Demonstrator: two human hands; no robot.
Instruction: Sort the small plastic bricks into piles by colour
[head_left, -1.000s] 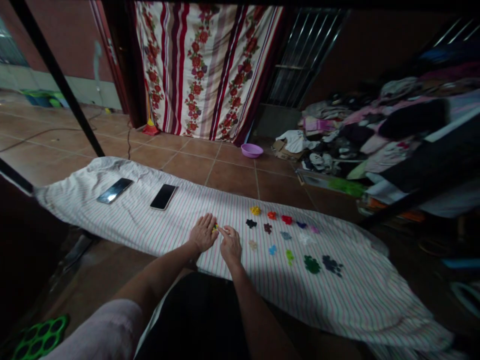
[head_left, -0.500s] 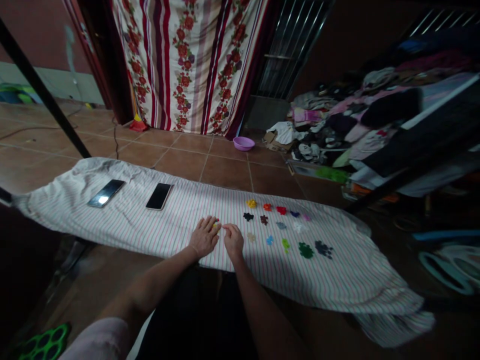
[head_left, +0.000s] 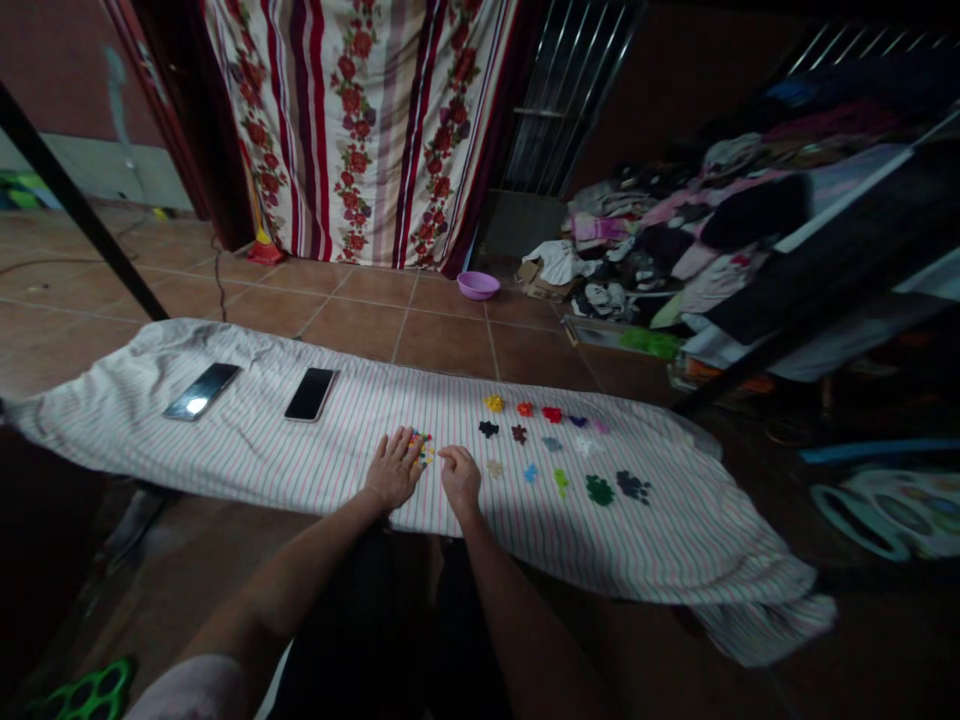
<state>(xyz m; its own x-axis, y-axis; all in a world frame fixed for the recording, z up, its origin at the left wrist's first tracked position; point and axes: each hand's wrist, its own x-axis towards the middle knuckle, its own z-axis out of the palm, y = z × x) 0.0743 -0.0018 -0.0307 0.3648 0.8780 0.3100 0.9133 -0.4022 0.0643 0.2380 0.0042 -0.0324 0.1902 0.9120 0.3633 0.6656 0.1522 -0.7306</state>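
Drawing rightward over the past second, my right grip [head_left: 460,480] is now hovering just apart from the small multicoloured pieces [head_left: 427,453] that its index finger was reaching, and more of them are showing between the two hands. My left grip [head_left: 394,472] is lying palm down, flat and wide, its fingers covering the left side of that scatter (I cannot tell what is lying underneath). My right grip is curling narrow with the index finger pointing at the pieces, and I cannot tell whether anything is sitting in it.

The pieces are resting on the striped cloth [head_left: 697,540] that is draping the bench [head_left: 420,400]. To the right, sorted heaps are lying in three rows: the yellow heap [head_left: 493,403] is heading the far one, the black heap [head_left: 488,429] the middle one, and the beige heap [head_left: 495,468] the near one, just beside my right grip. The dark green heap [head_left: 599,489] and the dark grey heap [head_left: 634,487] are ending that near row. On the left, two smartphones [head_left: 310,394] are lying apart from each other.
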